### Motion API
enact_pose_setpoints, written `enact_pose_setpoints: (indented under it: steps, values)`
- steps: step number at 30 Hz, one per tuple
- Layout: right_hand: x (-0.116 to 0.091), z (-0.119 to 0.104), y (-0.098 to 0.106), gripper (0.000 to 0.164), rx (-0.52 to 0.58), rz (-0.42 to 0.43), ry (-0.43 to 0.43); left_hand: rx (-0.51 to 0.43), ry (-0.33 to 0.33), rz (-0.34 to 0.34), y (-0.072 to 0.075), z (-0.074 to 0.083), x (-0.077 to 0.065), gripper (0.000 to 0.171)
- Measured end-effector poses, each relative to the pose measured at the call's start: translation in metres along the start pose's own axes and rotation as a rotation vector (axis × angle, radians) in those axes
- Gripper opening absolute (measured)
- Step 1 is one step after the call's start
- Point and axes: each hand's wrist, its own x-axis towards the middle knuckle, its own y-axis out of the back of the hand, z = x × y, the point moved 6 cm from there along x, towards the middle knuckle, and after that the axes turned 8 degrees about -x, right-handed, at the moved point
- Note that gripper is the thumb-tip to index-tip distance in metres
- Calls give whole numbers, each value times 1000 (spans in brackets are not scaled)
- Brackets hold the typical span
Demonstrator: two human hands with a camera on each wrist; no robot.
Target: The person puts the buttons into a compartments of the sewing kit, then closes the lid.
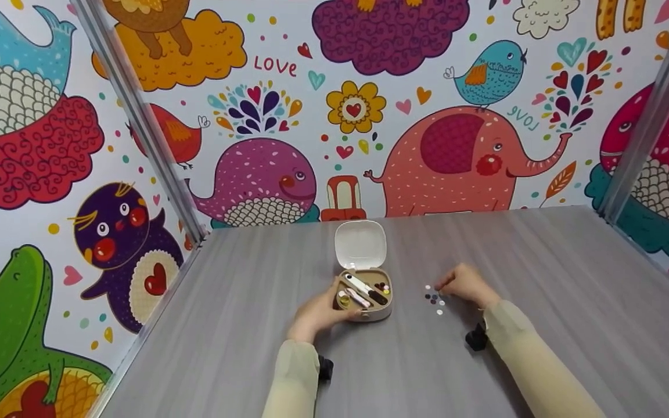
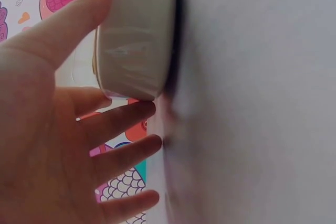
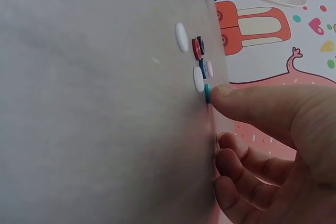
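Observation:
My left hand (image 1: 318, 316) grips the near left side of an open beige sewing box (image 1: 376, 315). In the left wrist view its thumb lies on the box front (image 2: 134, 45), below a tan tab, and the other fingers spread by the box's side. Inside are white-handled scissors or snips (image 1: 360, 283), a pink-and-white tool (image 1: 358, 298) and small colored pieces. To the right of the box my right hand (image 1: 467, 285) reaches down to loose buttons. Its thumb tip is beside a teal button (image 3: 208, 94), its other fingers bent; the index fingertip is hidden.
White (image 3: 181, 37), red (image 3: 197, 49), blue and pink buttons lie close together on the grey wood-grain table (image 1: 236, 348). The box's white lid (image 1: 360, 244) stands raised at the back. Printed cartoon panels (image 1: 288, 104) wall in the table's back and sides.

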Motion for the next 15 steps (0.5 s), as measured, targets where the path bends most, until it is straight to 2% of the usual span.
enact_pose_setpoints:
  steps: [7, 15]
  values:
    - [1, -5, 2, 14, -97, 77, 106, 8, -14, -2, 0, 1, -1, 102]
    - [1, -5, 2, 8, -92, 67, 86, 7, -11, -3, -1, 1, -1, 101]
